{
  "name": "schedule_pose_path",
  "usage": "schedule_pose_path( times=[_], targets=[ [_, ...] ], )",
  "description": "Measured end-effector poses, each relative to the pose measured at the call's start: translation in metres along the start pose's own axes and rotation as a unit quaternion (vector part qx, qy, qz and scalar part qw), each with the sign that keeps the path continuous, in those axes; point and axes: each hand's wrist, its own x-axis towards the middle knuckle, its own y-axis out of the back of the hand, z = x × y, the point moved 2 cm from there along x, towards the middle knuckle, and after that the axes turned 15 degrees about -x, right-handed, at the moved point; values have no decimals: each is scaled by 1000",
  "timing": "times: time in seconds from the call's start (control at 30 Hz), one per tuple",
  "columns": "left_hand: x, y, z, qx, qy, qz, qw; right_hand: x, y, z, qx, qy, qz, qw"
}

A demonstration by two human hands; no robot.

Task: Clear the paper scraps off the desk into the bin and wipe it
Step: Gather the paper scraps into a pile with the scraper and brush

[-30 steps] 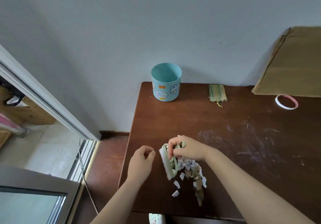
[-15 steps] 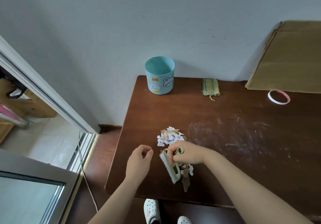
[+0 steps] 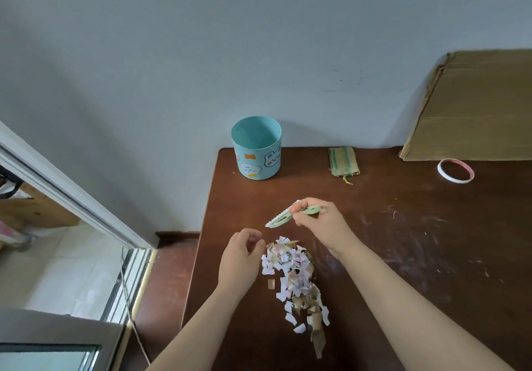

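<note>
From my head camera, the scraps (image 3: 293, 278) lie in one long heap on the desk (image 3: 374, 255). Its long axis runs from just under my hands back toward the near edge, drifting a little right. My right hand (image 3: 319, 224) pinches the brush (image 3: 288, 216) by its handle and holds it off the wood just past the heap's far end, its head pointing left. My left hand (image 3: 241, 258) hangs loosely curled with nothing in it that I can see, just beside the heap's far left corner, so it is the nearer one. The bin (image 3: 256, 147) stands upright at the far left corner, well beyond both hands, and the brush sits between heap and bin. I judge the brush must come down on the heap's right flank and push along that axis, and since the bin's mouth faces up, my left hand would have to fetch it to the edge
</note>
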Motion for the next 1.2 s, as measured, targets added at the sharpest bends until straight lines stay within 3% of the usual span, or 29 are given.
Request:
schedule_pose_path(
  times=[0.27,0.5,0.87,1.2],
  targets=[
    [94,10,32,120,-118,26,985,54,-9,-17,-11,-52,131,990],
    [167,3,54,180,-209,42,960,72,-10,1,-18,-94,172,980],
    [199,-4,55,137,-223,81,962,67,-3,37,-3,-151,199,968],
    [161,9,64,118,-242,94,959,60,4,49,-5,-165,202,965]
  ],
)
